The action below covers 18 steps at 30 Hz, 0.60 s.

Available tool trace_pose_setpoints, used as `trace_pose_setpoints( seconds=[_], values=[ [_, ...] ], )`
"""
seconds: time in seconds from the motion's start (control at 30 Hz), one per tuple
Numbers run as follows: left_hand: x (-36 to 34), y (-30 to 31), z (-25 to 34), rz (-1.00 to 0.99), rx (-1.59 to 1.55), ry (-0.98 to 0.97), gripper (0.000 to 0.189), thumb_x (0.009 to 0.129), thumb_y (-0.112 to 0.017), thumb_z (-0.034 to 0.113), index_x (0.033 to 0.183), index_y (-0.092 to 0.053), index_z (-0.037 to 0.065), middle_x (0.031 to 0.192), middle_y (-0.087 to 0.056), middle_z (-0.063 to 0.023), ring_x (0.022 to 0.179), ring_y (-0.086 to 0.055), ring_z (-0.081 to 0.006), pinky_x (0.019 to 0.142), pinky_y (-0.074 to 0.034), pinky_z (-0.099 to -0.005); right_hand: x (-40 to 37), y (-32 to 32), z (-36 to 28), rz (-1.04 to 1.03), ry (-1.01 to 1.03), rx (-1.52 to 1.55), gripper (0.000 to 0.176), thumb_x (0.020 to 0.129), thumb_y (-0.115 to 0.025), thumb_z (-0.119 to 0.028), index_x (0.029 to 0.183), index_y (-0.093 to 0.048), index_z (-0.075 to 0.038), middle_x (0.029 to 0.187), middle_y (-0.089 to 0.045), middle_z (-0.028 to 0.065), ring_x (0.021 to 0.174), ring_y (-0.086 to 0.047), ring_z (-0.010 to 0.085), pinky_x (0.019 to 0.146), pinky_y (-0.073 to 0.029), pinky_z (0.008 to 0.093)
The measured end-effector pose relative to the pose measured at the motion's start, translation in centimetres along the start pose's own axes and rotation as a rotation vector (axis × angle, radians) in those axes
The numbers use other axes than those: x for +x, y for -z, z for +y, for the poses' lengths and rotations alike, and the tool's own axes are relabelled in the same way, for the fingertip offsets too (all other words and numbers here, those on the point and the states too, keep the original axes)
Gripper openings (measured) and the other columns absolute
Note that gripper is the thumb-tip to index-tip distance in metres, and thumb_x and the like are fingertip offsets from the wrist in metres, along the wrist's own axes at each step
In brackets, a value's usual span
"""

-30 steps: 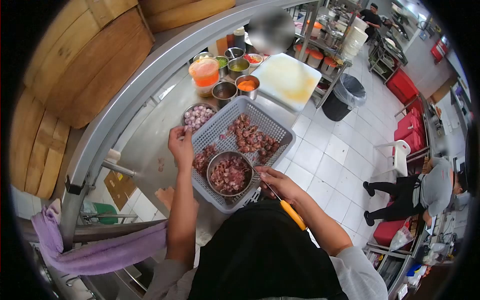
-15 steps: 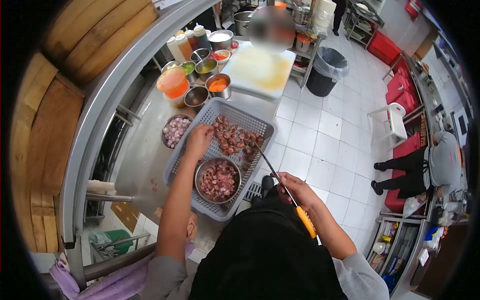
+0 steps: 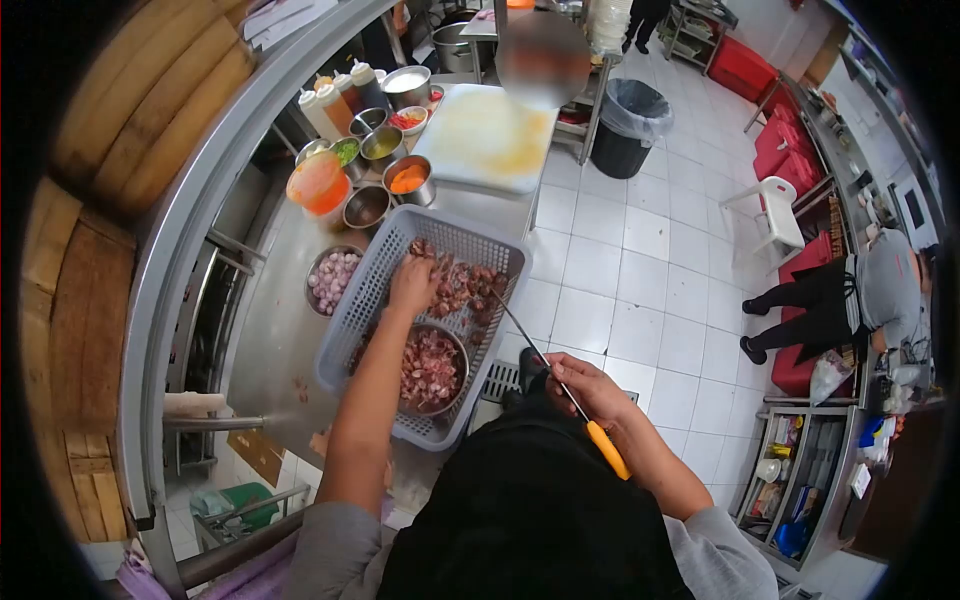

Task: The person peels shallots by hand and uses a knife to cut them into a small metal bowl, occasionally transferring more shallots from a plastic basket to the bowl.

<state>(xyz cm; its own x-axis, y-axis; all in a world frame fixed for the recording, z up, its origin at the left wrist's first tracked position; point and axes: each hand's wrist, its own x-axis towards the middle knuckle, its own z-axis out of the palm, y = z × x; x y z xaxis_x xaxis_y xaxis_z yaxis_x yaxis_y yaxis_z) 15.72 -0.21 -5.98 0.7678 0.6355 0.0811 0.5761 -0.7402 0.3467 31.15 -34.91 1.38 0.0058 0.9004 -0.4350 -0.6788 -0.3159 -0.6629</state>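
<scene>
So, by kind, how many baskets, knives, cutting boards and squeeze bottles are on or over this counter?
grey basket: 1
yellow-handled knife: 1
white cutting board: 1
squeeze bottles: 3
Total: 6

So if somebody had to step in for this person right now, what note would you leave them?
Left hand: down in the grey basket, on the pile of unpeeled shallots; I cannot tell if it grips one.
Right hand: closed on the knife, blade pointing towards the basket.
Metal bowl: inside the basket, holding what look like reddish skins and trimmings.
Small bowl: on the counter beside the basket, holding peeled shallots. That seems to be the finished part.
Left to do: apparently the pile in the basket.
</scene>
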Motion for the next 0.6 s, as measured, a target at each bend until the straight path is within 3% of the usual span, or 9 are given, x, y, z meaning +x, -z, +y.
trace_pose_setpoints(
  seconds=[0.13,0.2,0.23,0.3,0.33,0.37,0.43,0.53,0.6],
  values=[
    [-1.0,0.6,0.3,0.153,-0.044,-0.094,0.019,0.08,-0.071,0.007,0.095,-0.064,-0.002,0.098,-0.065,-0.0161,0.1,-0.061,-0.0319,0.086,-0.05,-0.0419,0.0,-0.3,-0.4,-0.035,0.0,-0.011,0.034,0.1,-0.057,-0.031,0.127,-0.056,-0.01,0.076,-0.053,0.0,0.056,-0.048,0.0081,0.047,-0.037,0.0206],
    [-1.9,1.2,0.2,0.221,-0.648,0.228,0.02,0.082,-0.073,0.004,0.098,-0.062,-0.002,0.096,-0.066,-0.0125,0.084,-0.066,-0.0237,0.076,-0.054,-0.0358,0.1,-0.9,-0.8,-0.055,0.001,-0.007,0.035,0.1,-0.058,-0.031,0.128,-0.055,-0.01,0.076,-0.054,-0.0004,0.058,-0.049,0.0078,0.049,-0.037,0.0203],
    [-2.9,2.2,0.8,0.228,-0.644,0.237,0.02,0.082,-0.073,0.004,0.098,-0.062,-0.002,0.096,-0.066,-0.0125,0.084,-0.066,-0.0237,0.076,-0.054,-0.0358,-0.1,-1.7,-1.2,-0.019,0.015,-0.077,0.035,0.1,-0.059,-0.031,0.128,-0.055,-0.011,0.077,-0.054,-0.0014,0.061,-0.049,0.0069,0.05,-0.037,0.02],
    [-5.5,4.2,2.6,0.257,-1.337,0.293,0.019,0.087,-0.071,0.003,0.103,-0.06,-0.002,0.097,-0.066,-0.0095,0.074,-0.066,-0.017,0.07,-0.054,-0.0305,0.6,-2.7,-1.5,0.005,0.023,-0.156,0.036,0.099,-0.059,-0.032,0.129,-0.055,-0.012,0.077,-0.054,-0.0025,0.064,-0.048,0.0061,0.051,-0.037,0.0196],
    [-6.9,5.2,3.6,0.217,-1.382,0.321,0.02,0.09,-0.067,0.002,0.107,-0.058,-0.003,0.101,-0.066,-0.0101,0.084,-0.067,-0.0185,0.075,-0.055,-0.0322,1.1,-3.3,-1.5,0.004,0.052,-0.265,0.037,0.099,-0.06,-0.033,0.13,-0.055,-0.014,0.078,-0.053,-0.0034,0.066,-0.047,0.0051,0.052,-0.036,0.0195],
    [-8.4,6.0,4.8,0.23,-1.382,0.324,0.02,0.09,-0.067,0.002,0.107,-0.058,-0.003,0.101,-0.066,-0.0101,0.084,-0.067,-0.0185,0.075,-0.055,-0.0322,1.7,-3.9,-1.6,0.003,0.084,-0.374,0.038,0.098,-0.061,-0.033,0.131,-0.055,-0.015,0.078,-0.053,-0.0044,0.068,-0.046,0.0041,0.053,-0.036,0.0193],
    [-11.4,7.2,7.8,0.249,-1.736,0.35,0.022,0.091,-0.066,0.003,0.111,-0.058,-0.004,0.104,-0.066,-0.0111,0.092,-0.066,-0.0186,0.079,-0.055,-0.0316,2.4,-6.2,-2.0,-0.022,0.1,-0.388,0.041,0.096,-0.064,-0.032,0.132,-0.053,-0.016,0.077,-0.051,-0.0051,0.067,-0.044,0.0036,0.054,-0.034,0.0197],
    [-14.7,7.1,11.2,0.364,-1.864,0.457,0.023,0.092,-0.064,0.003,0.114,-0.058,-0.003,0.106,-0.066,-0.0106,0.098,-0.065,-0.0188,0.083,-0.054,-0.0309,3.6,-9.3,-2.1,-0.1,0.198,-0.528,0.045,0.094,-0.068,-0.028,0.134,-0.051,-0.014,0.077,-0.051,-0.0036,0.065,-0.045,0.0045,0.054,-0.035,0.0207],
    [-16.0,6.6,12.0,0.366,-1.88,0.365,0.024,0.092,-0.064,0.003,0.114,-0.058,-0.003,0.107,-0.066,-0.0104,0.099,-0.065,-0.0188,0.084,-0.054,-0.031,4.8,-10.3,-1.4,-0.183,0.389,-0.605,0.049,0.093,-0.07,-0.022,0.135,-0.048,-0.012,0.078,-0.053,-0.0011,0.064,-0.046,0.0055,0.055,-0.037,0.0223]
  ],
)
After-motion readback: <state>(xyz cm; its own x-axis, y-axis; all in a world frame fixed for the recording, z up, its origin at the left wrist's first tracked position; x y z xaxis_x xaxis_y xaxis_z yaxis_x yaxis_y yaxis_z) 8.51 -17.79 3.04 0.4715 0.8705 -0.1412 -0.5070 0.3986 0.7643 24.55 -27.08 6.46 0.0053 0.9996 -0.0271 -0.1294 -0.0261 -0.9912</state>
